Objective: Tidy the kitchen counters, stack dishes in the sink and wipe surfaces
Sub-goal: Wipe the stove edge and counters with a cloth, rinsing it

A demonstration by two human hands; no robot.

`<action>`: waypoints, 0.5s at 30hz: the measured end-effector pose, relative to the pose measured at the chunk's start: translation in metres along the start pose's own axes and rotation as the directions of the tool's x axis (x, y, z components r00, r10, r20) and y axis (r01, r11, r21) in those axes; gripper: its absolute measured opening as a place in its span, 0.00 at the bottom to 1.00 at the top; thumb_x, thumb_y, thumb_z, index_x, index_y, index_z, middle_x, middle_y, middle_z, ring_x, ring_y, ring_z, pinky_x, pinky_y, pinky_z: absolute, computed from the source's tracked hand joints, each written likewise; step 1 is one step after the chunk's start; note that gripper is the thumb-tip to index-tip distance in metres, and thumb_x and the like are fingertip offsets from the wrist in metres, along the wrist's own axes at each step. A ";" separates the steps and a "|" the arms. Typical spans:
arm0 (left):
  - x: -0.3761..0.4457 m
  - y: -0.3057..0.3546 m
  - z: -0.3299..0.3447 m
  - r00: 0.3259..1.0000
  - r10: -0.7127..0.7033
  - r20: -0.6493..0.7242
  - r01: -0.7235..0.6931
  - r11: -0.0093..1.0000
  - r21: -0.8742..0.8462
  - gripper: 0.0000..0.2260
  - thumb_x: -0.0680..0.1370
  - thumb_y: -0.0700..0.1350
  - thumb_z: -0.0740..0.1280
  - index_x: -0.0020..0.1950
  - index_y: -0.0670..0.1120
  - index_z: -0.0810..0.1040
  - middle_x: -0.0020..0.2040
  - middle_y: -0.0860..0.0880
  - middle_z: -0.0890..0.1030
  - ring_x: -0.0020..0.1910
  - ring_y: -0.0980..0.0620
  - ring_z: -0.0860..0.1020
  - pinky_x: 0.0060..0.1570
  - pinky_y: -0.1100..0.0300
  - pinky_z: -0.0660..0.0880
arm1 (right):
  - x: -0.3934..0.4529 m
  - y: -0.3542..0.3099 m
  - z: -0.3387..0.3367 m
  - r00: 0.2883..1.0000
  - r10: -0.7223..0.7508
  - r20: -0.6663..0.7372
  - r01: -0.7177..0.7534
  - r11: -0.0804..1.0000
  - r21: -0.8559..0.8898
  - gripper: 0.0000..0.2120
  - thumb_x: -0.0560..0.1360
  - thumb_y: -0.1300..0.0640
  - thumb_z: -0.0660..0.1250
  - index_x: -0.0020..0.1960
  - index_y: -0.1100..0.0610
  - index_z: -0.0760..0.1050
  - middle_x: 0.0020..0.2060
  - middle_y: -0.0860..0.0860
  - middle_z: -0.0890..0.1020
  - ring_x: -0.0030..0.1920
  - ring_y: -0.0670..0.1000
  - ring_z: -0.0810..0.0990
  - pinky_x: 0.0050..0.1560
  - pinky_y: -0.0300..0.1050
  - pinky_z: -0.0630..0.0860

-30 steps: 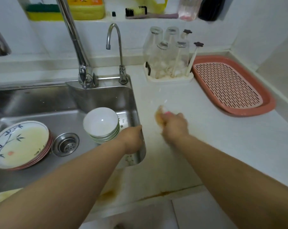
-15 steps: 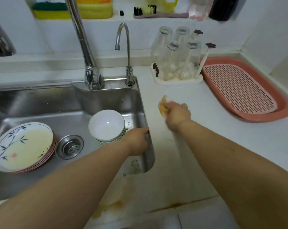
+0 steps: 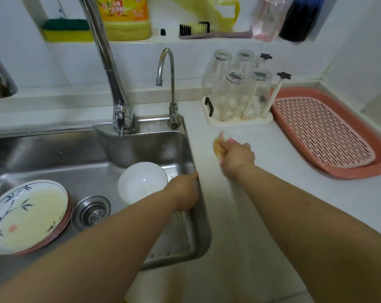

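My right hand grips a crumpled yellowish cloth with a pink patch and presses it on the white counter, just in front of the glass rack. My left hand holds the right rim of the steel sink, fingers curled over the edge. Inside the sink, a stack of white bowls stands beside my left wrist. A stack of plates, the top one with a blue bamboo pattern, lies at the sink's left.
A rack of upturned glasses stands at the counter's back. A pink draining tray lies at the right. Two taps rise behind the sink, with the drain below. The ledge holds a sponge, detergent bottle and brush.
My right hand has slid the cloth away from me across the counter, toward the glass rack. My left hand stays on the sink rim.
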State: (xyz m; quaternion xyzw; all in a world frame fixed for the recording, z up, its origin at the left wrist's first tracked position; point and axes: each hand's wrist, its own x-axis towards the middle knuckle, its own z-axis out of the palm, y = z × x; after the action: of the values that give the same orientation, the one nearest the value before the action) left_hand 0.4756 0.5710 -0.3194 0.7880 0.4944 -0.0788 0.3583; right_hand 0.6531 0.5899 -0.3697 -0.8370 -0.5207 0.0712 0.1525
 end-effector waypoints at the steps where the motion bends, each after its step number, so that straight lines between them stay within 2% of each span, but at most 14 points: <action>1: 0.002 -0.001 -0.001 1.000 0.003 0.001 -0.003 1.000 0.011 0.23 0.80 0.37 0.55 0.76 0.45 0.59 0.68 0.41 0.71 0.66 0.43 0.71 0.62 0.57 0.67 | -0.005 -0.016 0.005 0.995 -0.094 0.040 0.092 0.995 0.032 0.17 0.76 0.45 0.60 0.63 0.47 0.74 0.64 0.54 0.69 0.58 0.55 0.70 0.60 0.49 0.67; 4: 0.007 -0.002 -0.002 1.000 -0.001 0.020 0.001 1.000 0.020 0.21 0.80 0.39 0.56 0.74 0.45 0.62 0.65 0.40 0.74 0.62 0.42 0.73 0.58 0.57 0.69 | -0.042 -0.031 0.003 0.952 -0.297 0.080 0.293 0.955 0.050 0.06 0.74 0.50 0.66 0.48 0.51 0.78 0.53 0.52 0.77 0.55 0.58 0.75 0.58 0.56 0.72; 5: 0.009 -0.003 -0.004 0.999 -0.004 0.032 0.003 1.000 0.025 0.21 0.80 0.40 0.56 0.74 0.45 0.62 0.65 0.40 0.74 0.63 0.42 0.73 0.59 0.57 0.69 | -0.055 -0.022 -0.003 0.926 -0.364 0.098 0.363 0.931 0.028 0.06 0.75 0.52 0.65 0.50 0.50 0.79 0.50 0.49 0.79 0.53 0.58 0.75 0.57 0.54 0.72; 6: 0.010 -0.004 -0.003 0.999 -0.005 0.043 0.004 0.999 0.032 0.23 0.80 0.40 0.56 0.75 0.46 0.60 0.66 0.40 0.73 0.63 0.42 0.73 0.59 0.57 0.69 | -0.063 -0.010 -0.007 0.922 -0.377 0.094 0.377 0.926 0.017 0.10 0.75 0.53 0.64 0.55 0.46 0.79 0.50 0.47 0.80 0.53 0.58 0.75 0.56 0.52 0.72; 8: 0.013 -0.005 -0.004 0.998 -0.008 0.065 0.006 0.999 0.041 0.25 0.80 0.40 0.56 0.77 0.47 0.55 0.68 0.39 0.71 0.65 0.41 0.72 0.62 0.58 0.68 | -0.049 0.017 -0.016 0.960 -0.270 0.068 0.274 0.961 -0.047 0.20 0.75 0.54 0.64 0.65 0.41 0.73 0.59 0.48 0.77 0.58 0.58 0.73 0.58 0.51 0.71; 10: 0.016 -0.006 -0.005 0.998 -0.008 0.067 0.006 0.999 0.037 0.26 0.81 0.39 0.56 0.78 0.45 0.52 0.70 0.40 0.70 0.67 0.42 0.70 0.64 0.58 0.67 | -0.014 0.023 -0.016 0.995 -0.100 0.010 0.101 0.990 -0.097 0.23 0.75 0.54 0.61 0.69 0.40 0.68 0.67 0.51 0.72 0.65 0.59 0.70 0.62 0.52 0.68; 11: 0.017 -0.006 -0.005 0.997 -0.017 0.072 0.016 1.000 0.010 0.26 0.80 0.39 0.56 0.78 0.45 0.53 0.71 0.40 0.69 0.68 0.42 0.69 0.65 0.58 0.66 | 0.004 0.017 -0.013 0.998 -0.053 0.029 0.056 0.992 -0.110 0.23 0.76 0.55 0.61 0.70 0.41 0.67 0.69 0.52 0.69 0.67 0.59 0.68 0.64 0.53 0.66; 14: 0.020 -0.008 -0.005 0.999 -0.007 0.041 0.008 1.000 -0.020 0.24 0.80 0.38 0.57 0.77 0.46 0.58 0.72 0.42 0.68 0.70 0.44 0.68 0.65 0.59 0.65 | 0.034 -0.022 0.001 0.993 -0.053 0.105 0.060 0.997 -0.056 0.20 0.78 0.53 0.59 0.70 0.46 0.69 0.68 0.55 0.66 0.67 0.61 0.65 0.65 0.55 0.65; 15: 0.021 -0.009 -0.006 0.999 -0.005 0.039 0.006 1.000 -0.020 0.24 0.80 0.38 0.57 0.76 0.46 0.59 0.71 0.43 0.69 0.69 0.44 0.68 0.65 0.59 0.65 | 0.034 -0.032 0.007 0.985 -0.130 0.111 0.138 0.988 -0.069 0.19 0.78 0.51 0.59 0.68 0.48 0.71 0.66 0.55 0.66 0.64 0.60 0.66 0.64 0.53 0.66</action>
State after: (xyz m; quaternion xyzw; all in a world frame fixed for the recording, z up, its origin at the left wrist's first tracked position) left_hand 0.4771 0.5923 -0.3301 0.7814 0.4903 -0.0901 0.3753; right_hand 0.6392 0.6344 -0.3644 -0.8002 -0.5856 0.0852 0.0971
